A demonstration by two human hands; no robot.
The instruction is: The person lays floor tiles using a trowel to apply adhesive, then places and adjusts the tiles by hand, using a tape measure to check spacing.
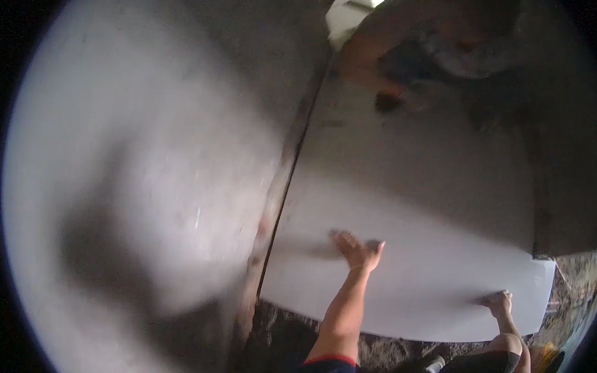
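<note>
A large smooth pale panel (434,257) lies in front of me, half in shadow. My left hand (359,251) is over its left part, fingers stretched out and thumb apart, with nothing visible in it. Farther right, near the panel's front edge, my right hand (498,302) is low at the surface. Its fingers look bent together, and whatever may be in them is too small and blurred to make out. A narrow dark gap (283,206) runs along the panel's left side.
To the left rises a broad pale wall-like surface (200,170) with blurred shadows. Across the panel another person (375,51) leans over, a dark object (385,102) at one hand. Rough dark ground (398,351) borders the front edge. My bare knee (509,343) is beside my right forearm.
</note>
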